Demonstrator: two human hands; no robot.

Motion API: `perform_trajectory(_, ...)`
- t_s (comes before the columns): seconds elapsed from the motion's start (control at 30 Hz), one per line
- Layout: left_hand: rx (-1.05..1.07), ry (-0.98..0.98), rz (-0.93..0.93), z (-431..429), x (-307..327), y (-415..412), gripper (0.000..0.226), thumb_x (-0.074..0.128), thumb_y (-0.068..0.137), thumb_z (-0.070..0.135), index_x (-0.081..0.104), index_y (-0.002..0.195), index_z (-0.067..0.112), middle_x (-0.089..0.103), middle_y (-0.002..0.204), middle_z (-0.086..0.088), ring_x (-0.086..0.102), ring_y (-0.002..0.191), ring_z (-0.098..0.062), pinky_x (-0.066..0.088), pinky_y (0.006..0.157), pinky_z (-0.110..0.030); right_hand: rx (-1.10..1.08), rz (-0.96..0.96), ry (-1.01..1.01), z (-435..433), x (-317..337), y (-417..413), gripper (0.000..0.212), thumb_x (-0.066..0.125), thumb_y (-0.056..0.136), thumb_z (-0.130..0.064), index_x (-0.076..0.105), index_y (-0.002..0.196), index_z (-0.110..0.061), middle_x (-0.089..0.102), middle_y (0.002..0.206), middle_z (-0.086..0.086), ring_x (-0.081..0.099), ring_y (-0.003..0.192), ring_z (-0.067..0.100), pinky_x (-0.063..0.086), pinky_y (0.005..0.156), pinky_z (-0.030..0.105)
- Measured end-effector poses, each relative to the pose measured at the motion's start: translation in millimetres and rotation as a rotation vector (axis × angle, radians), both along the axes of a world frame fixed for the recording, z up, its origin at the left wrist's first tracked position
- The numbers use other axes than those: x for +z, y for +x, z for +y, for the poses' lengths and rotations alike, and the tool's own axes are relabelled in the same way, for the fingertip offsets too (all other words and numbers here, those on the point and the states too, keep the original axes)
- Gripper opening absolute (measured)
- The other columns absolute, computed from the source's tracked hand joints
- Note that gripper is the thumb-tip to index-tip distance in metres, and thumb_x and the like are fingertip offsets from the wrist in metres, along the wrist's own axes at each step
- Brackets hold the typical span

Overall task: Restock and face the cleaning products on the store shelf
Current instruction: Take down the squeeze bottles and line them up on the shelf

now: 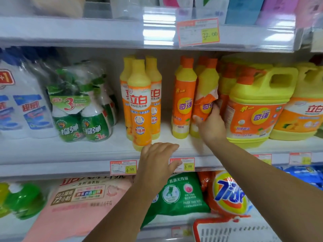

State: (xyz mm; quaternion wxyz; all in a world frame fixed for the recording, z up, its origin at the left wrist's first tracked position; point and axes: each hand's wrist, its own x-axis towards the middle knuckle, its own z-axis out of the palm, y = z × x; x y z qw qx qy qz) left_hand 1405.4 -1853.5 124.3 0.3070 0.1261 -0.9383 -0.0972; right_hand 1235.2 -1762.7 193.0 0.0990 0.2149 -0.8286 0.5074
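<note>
While the right hand (pixel 209 126) curls round a torn-label bottle (pixel 206 95) at centre right, facing looks unfinished; the left hand (pixel 157 158) hovers empty, fingers together.

A price tag (pixel 198 32) reading 22.00 is hanging at one o'clock, just under a blurred blue pack (pixel 243 9) and a purple pack (pixel 277 7) that are standing side by side. A 3.50 tag (pixel 123 167) and a 3.00 tag (pixel 189 165) are sitting near six o'clock, close to centre. A red-rimmed white basket (pixel 227 232) is poking in at five o'clock.
</note>
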Motion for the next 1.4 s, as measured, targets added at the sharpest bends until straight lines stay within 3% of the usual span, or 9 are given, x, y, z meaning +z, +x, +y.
perform_trajectory(0.13, -0.005, 0.048, -0.035, 1.8, 5.4, 2.3, 0.052, 0.057, 0.091, 0.055, 0.050, 0.139, 0.035, 0.052, 0.141, 0.018, 0.043, 0.131, -0.007, 0.018, 0.109, -0.029, -0.009, 0.002, -0.036, 7.3, 0.7, 9.0, 0.055, 0.074, 0.087, -0.023, 0.047, 0.132, -0.009, 0.063, 0.127, 0.011, 0.059, 0.118, 0.031, 0.045, 0.098, 0.039)
perform_trajectory(0.27, -0.021, 0.187, 0.012, 4.9, 20.7, 6.9, 0.057, 0.060, 0.092, 0.049, 0.046, 0.144, 0.029, 0.049, 0.144, 0.012, 0.041, 0.130, -0.008, 0.026, 0.107, -0.024, 0.134, -0.004, -0.125, 32.2, -1.8, 36.1, 0.048, 0.074, 0.087, -0.016, 0.049, 0.127, -0.010, 0.062, 0.115, 0.000, 0.061, 0.109, 0.020, 0.044, 0.086, 0.024)
perform_trajectory(0.43, -0.096, 0.330, 0.057, 21.2, 52.8, 13.9, 0.063, 0.066, 0.091, 0.040, 0.038, 0.147, 0.035, 0.042, 0.147, 0.014, 0.037, 0.128, 0.000, 0.031, 0.104, -0.018, 0.331, 0.051, -0.204, 67.2, 3.2, 78.0, 0.045, 0.072, 0.087, -0.008, 0.049, 0.125, -0.018, 0.064, 0.111, -0.012, 0.059, 0.098, -0.015, 0.041, 0.079, 0.000)
perform_trajectory(0.6, -0.298, 0.528, 0.036, 56.3, 85.5, 33.7, 0.073, 0.078, 0.080, 0.023, 0.042, 0.141, 0.041, 0.048, 0.128, 0.029, 0.046, 0.111, 0.017, 0.034, 0.088, -0.001, 0.514, -0.027, -0.289, 101.3, 26.1, 121.3, 0.047, 0.074, 0.083, -0.018, 0.051, 0.124, -0.013, 0.070, 0.111, -0.006, 0.064, 0.105, -0.004, 0.050, 0.081, 0.012)
perform_trajectory(0.77, -0.342, 0.844, -0.103, 90.8, 95.1, 71.7, 0.062, 0.083, 0.076, 0.021, 0.050, 0.127, 0.035, 0.067, 0.110, 0.017, 0.065, 0.095, 0.004, 0.054, 0.078, -0.016, 0.647, -0.246, -0.248, 143.0, 45.2, 150.5, 0.047, 0.074, 0.083, -0.025, 0.053, 0.124, -0.037, 0.070, 0.114, -0.016, 0.065, 0.109, 0.003, 0.054, 0.097, 0.033)
perform_trajectory(0.9, -0.239, 0.857, -0.182, 117.2, 86.1, 103.7, 0.066, 0.088, 0.069, 0.029, 0.044, 0.118, 0.035, 0.063, 0.105, 0.016, 0.064, 0.089, 0.001, 0.050, 0.065, -0.012, 0.614, -0.333, -0.358, 168.6, 68.8, 162.3, 0.061, 0.080, 0.073, -0.039, 0.051, 0.126, -0.048, 0.066, 0.118, -0.013, 0.069, 0.103, 0.010, 0.060, 0.083, 0.038)
perform_trajectory(1.13, -0.374, 0.910, -0.316, 143.5, 63.5, 127.9, 0.100, 0.092, 0.060, 0.037, 0.033, 0.139, 0.044, 0.060, 0.130, 0.015, 0.061, 0.120, -0.012, 0.053, 0.097, -0.042, 0.544, -0.375, -0.396, 193.3, 48.8, 191.9, 0.070, 0.082, 0.076, -0.017, 0.045, 0.132, -0.039, 0.062, 0.105, -0.004, 0.072, 0.084, 0.003, 0.060, 0.065, 0.026)
perform_trajectory(1.23, -0.352, 1.007, -0.337, 146.6, 67.6, 130.9, 0.088, 0.090, 0.062, 0.039, 0.041, 0.134, 0.044, 0.064, 0.125, 0.016, 0.064, 0.114, -0.008, 0.054, 0.098, -0.038, 0.523, -0.356, -0.404, 199.7, 46.7, 194.5, 0.072, 0.081, 0.077, -0.013, 0.043, 0.133, -0.036, 0.055, 0.104, -0.009, 0.067, 0.077, -0.008, 0.056, 0.057, 0.020)
perform_trajectory(1.4, -0.314, 1.061, -0.213, 147.5, 73.4, 125.3, 0.061, 0.085, 0.076, 0.025, 0.054, 0.128, 0.037, 0.071, 0.116, 0.013, 0.067, 0.106, -0.004, 0.055, 0.095, -0.032, 0.538, -0.301, -0.318, 205.9, 37.0, 190.4, 0.075, 0.085, 0.073, -0.017, 0.045, 0.129, -0.045, 0.059, 0.116, -0.002, 0.066, 0.093, -0.001, 0.060, 0.075, 0.030)
